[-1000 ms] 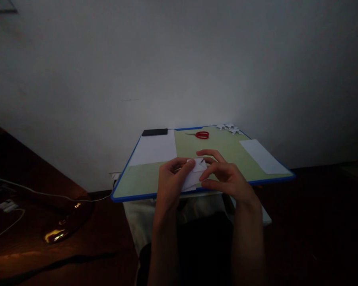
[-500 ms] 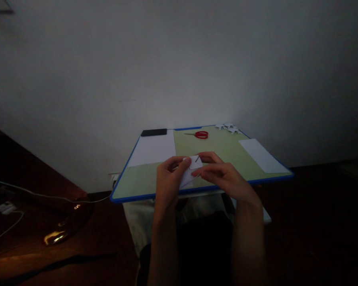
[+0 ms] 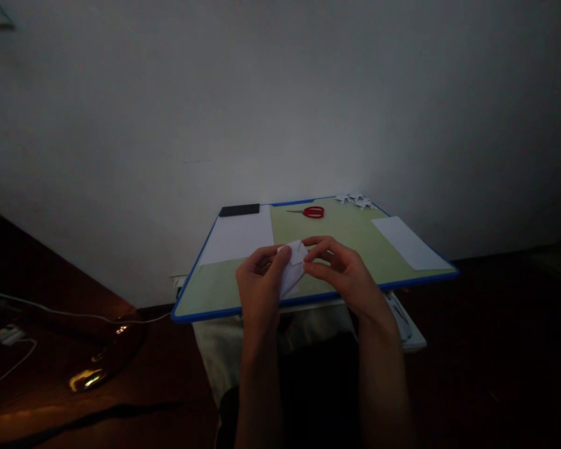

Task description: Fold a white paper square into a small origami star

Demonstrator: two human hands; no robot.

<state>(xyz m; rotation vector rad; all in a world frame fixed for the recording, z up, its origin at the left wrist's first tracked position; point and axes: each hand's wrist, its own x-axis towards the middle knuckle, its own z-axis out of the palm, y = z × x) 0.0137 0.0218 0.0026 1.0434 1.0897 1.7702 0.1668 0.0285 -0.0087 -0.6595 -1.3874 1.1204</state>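
Note:
A small folded piece of white paper [image 3: 292,273] is held above the near edge of the table. My left hand [image 3: 260,277] grips its left side, thumb on top and fingers curled behind. On the other side my right hand [image 3: 343,271] pinches the paper's right edge, with thumb and index fingertip at the fold. A folded flap with a crease line shows at the paper's top. Beyond the hands, scissors [image 3: 313,212] with red handles lie on the tabletop, blades pointing left.
The light green table [image 3: 350,240] has a blue rim and stands against a wall. White sheets lie at its left [image 3: 238,234] and right [image 3: 409,243]. A dark flat object [image 3: 239,210] sits back left; several folded white paper pieces [image 3: 355,200] are heaped back right. A cable [image 3: 75,313] runs at left.
The paper's top flap now lies flatter, and the dark slit seen in it before is gone. My right fingers have shifted slightly left along the paper. The view has tilted a little.

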